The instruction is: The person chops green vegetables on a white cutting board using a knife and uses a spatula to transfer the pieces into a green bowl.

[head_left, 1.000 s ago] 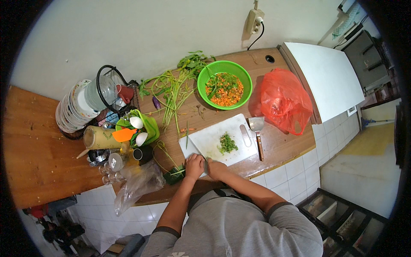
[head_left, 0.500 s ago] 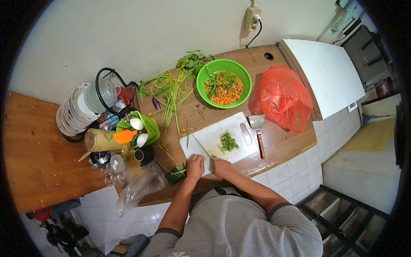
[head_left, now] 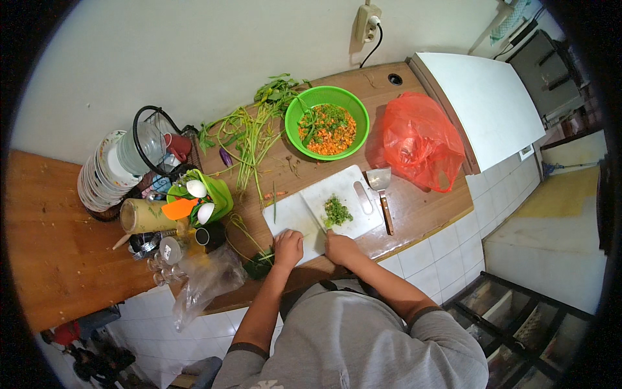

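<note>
My right hand (head_left: 341,249) is closed round the handle of a kitchen knife (head_left: 315,212). The blade points away from me across the white cutting board (head_left: 291,214), its edge beside a small heap of chopped greens (head_left: 337,211). My left hand (head_left: 288,247) rests at the board's near left part with its fingers curled; whatever they may hold is hidden. A thin green stalk (head_left: 275,203) lies over the board's far left corner. Beyond the board stands a green plastic bowl (head_left: 364,123) of chopped orange and green vegetables.
A metal spatula (head_left: 383,200) lies right of the board, near a red plastic bag (head_left: 421,142). Leafy stems (head_left: 249,152) and a small purple eggplant (head_left: 225,157) lie at the far left. A dish rack (head_left: 137,139), green utensil holder (head_left: 222,198) and clear bag (head_left: 210,279) are left.
The knife has moved right, up to the chopped greens. My hands are farther apart, the left one clear of the blade. The whole view has shifted slightly.
</note>
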A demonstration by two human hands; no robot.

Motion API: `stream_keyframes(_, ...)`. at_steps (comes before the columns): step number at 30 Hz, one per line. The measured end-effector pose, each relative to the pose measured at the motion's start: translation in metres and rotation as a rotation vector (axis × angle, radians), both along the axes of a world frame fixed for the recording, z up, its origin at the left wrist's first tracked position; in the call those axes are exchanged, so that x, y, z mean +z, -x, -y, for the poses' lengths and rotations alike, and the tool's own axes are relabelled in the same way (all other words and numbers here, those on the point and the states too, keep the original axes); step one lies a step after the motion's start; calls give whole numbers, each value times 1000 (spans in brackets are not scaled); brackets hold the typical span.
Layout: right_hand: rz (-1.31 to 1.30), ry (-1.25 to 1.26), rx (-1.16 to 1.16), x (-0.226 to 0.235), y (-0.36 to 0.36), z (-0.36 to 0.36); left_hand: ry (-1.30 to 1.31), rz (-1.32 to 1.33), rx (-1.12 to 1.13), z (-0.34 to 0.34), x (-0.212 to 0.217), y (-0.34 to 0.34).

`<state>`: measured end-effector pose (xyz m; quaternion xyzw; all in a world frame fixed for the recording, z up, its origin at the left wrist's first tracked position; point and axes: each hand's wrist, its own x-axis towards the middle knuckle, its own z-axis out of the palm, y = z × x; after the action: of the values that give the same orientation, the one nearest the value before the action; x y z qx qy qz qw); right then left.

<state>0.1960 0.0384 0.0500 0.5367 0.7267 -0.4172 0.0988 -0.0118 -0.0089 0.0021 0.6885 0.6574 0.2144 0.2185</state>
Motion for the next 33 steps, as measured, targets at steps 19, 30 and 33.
stream_keyframes(19,68,86,117,19,20,1,17,52,48,-9,-5,-15)
stream_keyframes(30,82,113,129,24,31,-3,37,45,63,-8,-7,-16)
stream_keyframes(33,22,94,124,19,33,-6,47,46,63,-8,-7,-15)
